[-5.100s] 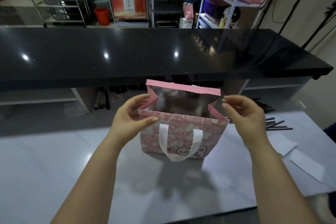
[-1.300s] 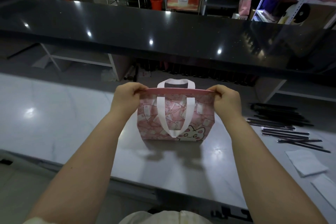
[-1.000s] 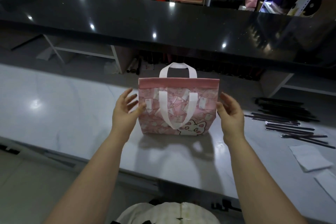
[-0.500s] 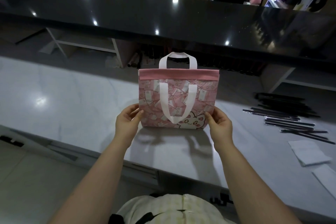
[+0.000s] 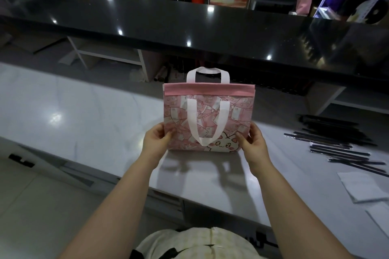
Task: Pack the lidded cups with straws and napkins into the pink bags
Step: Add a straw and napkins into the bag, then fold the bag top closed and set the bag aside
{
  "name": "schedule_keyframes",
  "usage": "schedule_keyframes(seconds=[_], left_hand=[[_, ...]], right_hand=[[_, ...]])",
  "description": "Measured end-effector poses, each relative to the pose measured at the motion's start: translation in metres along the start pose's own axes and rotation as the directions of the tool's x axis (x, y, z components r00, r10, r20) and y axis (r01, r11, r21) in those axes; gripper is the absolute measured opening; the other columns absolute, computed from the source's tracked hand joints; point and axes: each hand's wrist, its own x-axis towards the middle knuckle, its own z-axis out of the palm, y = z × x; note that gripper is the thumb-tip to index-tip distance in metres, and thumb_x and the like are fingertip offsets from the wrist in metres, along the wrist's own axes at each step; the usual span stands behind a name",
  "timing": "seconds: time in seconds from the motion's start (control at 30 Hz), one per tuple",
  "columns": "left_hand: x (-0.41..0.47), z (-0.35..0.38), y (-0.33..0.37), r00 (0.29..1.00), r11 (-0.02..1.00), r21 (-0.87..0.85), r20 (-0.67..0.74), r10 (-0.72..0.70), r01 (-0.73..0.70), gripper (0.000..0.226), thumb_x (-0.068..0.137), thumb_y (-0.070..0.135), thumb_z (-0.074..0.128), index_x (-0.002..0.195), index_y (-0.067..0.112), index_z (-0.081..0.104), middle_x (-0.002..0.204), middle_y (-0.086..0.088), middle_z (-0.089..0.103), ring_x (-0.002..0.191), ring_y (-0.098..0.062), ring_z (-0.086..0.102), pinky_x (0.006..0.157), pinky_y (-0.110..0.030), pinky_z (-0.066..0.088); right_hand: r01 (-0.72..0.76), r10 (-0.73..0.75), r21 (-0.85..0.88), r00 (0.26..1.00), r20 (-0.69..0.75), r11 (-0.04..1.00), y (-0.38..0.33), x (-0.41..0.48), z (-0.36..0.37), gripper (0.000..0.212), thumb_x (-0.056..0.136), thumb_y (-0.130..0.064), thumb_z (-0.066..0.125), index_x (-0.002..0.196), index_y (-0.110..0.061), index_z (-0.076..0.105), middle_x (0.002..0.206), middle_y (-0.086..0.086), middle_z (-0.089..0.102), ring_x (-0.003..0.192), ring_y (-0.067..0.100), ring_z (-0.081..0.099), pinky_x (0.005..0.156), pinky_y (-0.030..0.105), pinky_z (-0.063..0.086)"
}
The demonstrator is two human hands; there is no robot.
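Pink bag (image 5: pixel 208 115) is standing upright on the pale surface (image 5: pixel 84 115), centre of view, with its top edge pressed flat and closed. One white handle is hanging down the front face and the other is sticking up behind the rim. Left hand (image 5: pixel 156 140) is pinching the bag's lower left corner, thumb on the front. Right hand (image 5: pixel 252 143) is pinching the lower right corner the same way. I can't tell whether the bag's base is fully resting or slightly lifted. Black straws (image 5: pixel 336 141) are lying loose on the surface, well to the right of the bag, and white napkins (image 5: pixel 362 189) are lying nearer the front edge beyond them. A glossy black counter (image 5: pixel 189 27) is running across behind.
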Motion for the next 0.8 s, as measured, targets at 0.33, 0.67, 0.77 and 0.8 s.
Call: schedule_keyframes(seconds=[0.33, 0.67, 0.77, 0.8], left_hand=[[0.001, -0.042, 0.037, 0.942, 0.975, -0.22, -0.333, -0.037, -0.04, 0.014, 0.08, 0.011, 0.077, 0.091, 0.019, 0.076, 0.094, -0.008, 0.076, 0.092, -0.027, 0.072, 0.081, -0.042, 0.058], [-0.02, -0.159, 0.086, 0.676, 0.935, -0.249, -0.737, -0.014, -0.252, 0.011, 0.092, 0.011, 0.064, 0.099, 0.01, 0.072, 0.093, -0.007, 0.075, 0.087, -0.021, 0.072, 0.074, -0.038, 0.06], [-0.038, -0.21, 0.103, 0.585, 0.909, -0.273, -0.81, -0.042, -0.313, 0.011, 0.094, 0.01, 0.061, 0.094, 0.01, 0.072, 0.09, -0.008, 0.074, 0.086, -0.024, 0.071, 0.077, -0.041, 0.058], [-0.044, -0.228, 0.109, 0.542, 0.905, -0.262, -0.839, -0.042, -0.335, 0.011, 0.094, 0.01, 0.062, 0.098, 0.006, 0.071, 0.093, -0.011, 0.074, 0.087, -0.026, 0.071, 0.079, -0.043, 0.058]], right_hand=[[0.048, -0.056, 0.084, 0.994, 0.09, 0.995, -0.029, 0.034, 0.075, 0.036, 0.094, -0.007, 0.06, 0.118, -0.032, 0.053, 0.119, -0.004, 0.065, 0.104, 0.008, 0.065, 0.075, 0.022, 0.055], [-0.031, -0.031, 0.194, 0.952, 0.304, 0.98, -0.059, 0.041, 0.254, 0.019, 0.083, -0.012, 0.075, 0.098, -0.02, 0.065, 0.103, 0.006, 0.072, 0.097, 0.023, 0.069, 0.082, 0.037, 0.058], [-0.048, -0.035, 0.19, 0.91, 0.412, 0.981, -0.069, 0.024, 0.316, 0.014, 0.085, -0.015, 0.073, 0.094, -0.021, 0.065, 0.093, 0.0, 0.073, 0.09, 0.019, 0.071, 0.074, 0.031, 0.059], [-0.055, -0.034, 0.184, 0.893, 0.448, 0.981, -0.072, 0.016, 0.338, 0.012, 0.086, -0.017, 0.073, 0.093, -0.022, 0.065, 0.091, -0.003, 0.074, 0.088, 0.016, 0.071, 0.072, 0.03, 0.059]])
